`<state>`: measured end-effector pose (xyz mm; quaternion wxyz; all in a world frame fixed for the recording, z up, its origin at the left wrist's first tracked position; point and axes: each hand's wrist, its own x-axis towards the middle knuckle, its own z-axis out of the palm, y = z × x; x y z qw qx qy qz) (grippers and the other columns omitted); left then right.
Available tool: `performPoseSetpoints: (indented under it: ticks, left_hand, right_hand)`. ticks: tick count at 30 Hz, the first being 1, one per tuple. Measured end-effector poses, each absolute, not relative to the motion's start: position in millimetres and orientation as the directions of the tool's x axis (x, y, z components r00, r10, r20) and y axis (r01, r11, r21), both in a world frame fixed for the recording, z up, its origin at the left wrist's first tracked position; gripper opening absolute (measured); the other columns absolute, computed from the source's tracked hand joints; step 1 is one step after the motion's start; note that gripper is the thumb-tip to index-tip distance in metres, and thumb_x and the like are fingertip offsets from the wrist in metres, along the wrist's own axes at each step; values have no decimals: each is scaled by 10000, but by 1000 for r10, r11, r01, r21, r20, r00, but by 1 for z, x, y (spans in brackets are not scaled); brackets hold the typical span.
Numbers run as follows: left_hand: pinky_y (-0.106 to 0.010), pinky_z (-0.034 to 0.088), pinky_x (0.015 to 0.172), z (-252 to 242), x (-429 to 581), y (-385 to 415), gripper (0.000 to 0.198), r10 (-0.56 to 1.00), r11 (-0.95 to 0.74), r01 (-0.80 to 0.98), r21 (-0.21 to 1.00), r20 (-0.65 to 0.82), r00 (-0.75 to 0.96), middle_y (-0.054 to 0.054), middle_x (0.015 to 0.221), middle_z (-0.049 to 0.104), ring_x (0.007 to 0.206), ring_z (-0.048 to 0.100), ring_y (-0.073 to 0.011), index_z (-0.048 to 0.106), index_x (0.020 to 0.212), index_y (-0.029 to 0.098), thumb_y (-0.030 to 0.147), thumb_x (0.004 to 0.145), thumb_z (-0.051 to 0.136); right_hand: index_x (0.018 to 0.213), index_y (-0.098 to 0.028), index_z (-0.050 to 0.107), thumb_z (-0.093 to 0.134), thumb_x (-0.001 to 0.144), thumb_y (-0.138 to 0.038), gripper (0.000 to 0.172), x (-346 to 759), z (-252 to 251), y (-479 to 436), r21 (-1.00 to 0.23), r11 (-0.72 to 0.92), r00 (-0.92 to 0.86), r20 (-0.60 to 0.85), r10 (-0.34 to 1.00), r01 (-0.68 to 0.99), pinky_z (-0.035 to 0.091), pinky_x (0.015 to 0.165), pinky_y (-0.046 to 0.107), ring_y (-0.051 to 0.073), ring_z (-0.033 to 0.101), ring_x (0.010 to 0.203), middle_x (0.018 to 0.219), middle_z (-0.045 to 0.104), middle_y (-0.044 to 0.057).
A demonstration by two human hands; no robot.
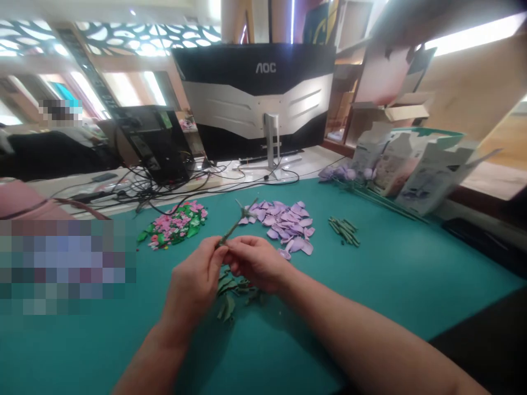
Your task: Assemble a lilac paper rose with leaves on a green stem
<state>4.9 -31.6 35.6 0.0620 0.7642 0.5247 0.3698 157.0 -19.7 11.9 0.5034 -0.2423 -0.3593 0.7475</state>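
My left hand (pixel 195 280) and my right hand (pixel 255 263) meet at the fingertips above a teal mat (pixel 370 291). Both pinch the lower end of a thin green stem (pixel 235 225), which tilts up and away from me. Just beyond its tip lies a heap of lilac petals (pixel 282 225). A pile of dark green leaves (pixel 228 291) sits under my hands, partly hidden by them. Farther left is a mound of pink blossoms with green leaves (pixel 175 224).
A small bundle of short green stems (pixel 343 230) lies right of the petals. Long-stemmed purple flowers (pixel 346 174) and printed cardboard packaging (pixel 411 164) stand at the far right. Behind the mat are an AOC monitor (pixel 255 93) and tangled black cables (pixel 173 186).
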Motion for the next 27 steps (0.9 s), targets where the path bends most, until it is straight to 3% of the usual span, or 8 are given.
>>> performPoseSetpoints:
  ticks: [2, 4, 6, 11, 19, 24, 27]
  left_hand:
    - [-244, 379, 535, 47, 2, -36, 340, 935, -332, 623, 708, 333, 120, 5, 655, 562, 562, 511, -142, 627, 1009, 199, 472, 952, 432]
    - [-216, 289, 438, 55, -2, -39, 338, 982, -179, 357, 917, 146, 115, 38, 620, 482, 464, 379, -98, 595, 1057, 194, 471, 954, 432]
    - [-191, 225, 407, 57, -6, -38, 327, 984, -44, 95, 994, 27, 177, 46, 632, 462, 436, 304, -67, 580, 1080, 182, 455, 946, 459]
    - [-161, 221, 390, 48, -11, -29, 316, 962, 129, -169, 977, -82, 260, 37, 645, 479, 422, 283, -39, 601, 1045, 156, 436, 938, 504]
    - [-138, 203, 327, 42, -10, -17, 272, 959, 229, -278, 933, -166, 232, 54, 553, 448, 345, 244, -34, 556, 883, 165, 387, 981, 434]
    - [-144, 250, 317, 41, -11, -6, 304, 968, 221, -277, 935, -174, 182, 48, 532, 429, 326, 266, -42, 546, 832, 168, 342, 1004, 364]
    - [-154, 274, 320, 41, -14, -1, 299, 975, 191, -263, 946, -152, 161, 43, 532, 435, 324, 285, -47, 546, 809, 170, 329, 997, 376]
  right_hand:
    - [816, -149, 713, 781, 705, -488, 363, 159, 12, -21, -836, -215, -357, -24, 934, -505, 370, 528, 222, 66, 529, 529, 684, 651, -4]
    - [847, -156, 720, 773, 707, -490, 366, 164, 11, -21, -878, -175, -261, -59, 963, -446, 354, 504, 219, 68, 516, 522, 665, 631, -12]
    - [864, -161, 719, 772, 710, -487, 365, 169, 8, -18, -889, -176, -205, -96, 974, -422, 352, 496, 216, 63, 494, 519, 672, 619, -15]
    - [863, -165, 721, 764, 737, -473, 336, 184, 5, -8, -918, -113, -170, -51, 984, -380, 359, 506, 213, 64, 484, 551, 689, 601, -15]
    - [788, -172, 678, 747, 717, -399, 248, 194, 7, 6, -982, 9, 25, 4, 1000, -189, 345, 474, 212, 65, 463, 496, 617, 580, -38]
    - [808, -178, 663, 603, 813, -261, 102, 194, 18, 6, -993, 104, -121, 96, 988, 61, 427, 541, 226, 82, 520, 551, 664, 615, -26]
    - [909, -197, 689, 584, 836, -231, 132, 220, 40, -5, -905, 257, -184, 204, 962, 340, 471, 638, 259, 115, 590, 679, 788, 674, 6]
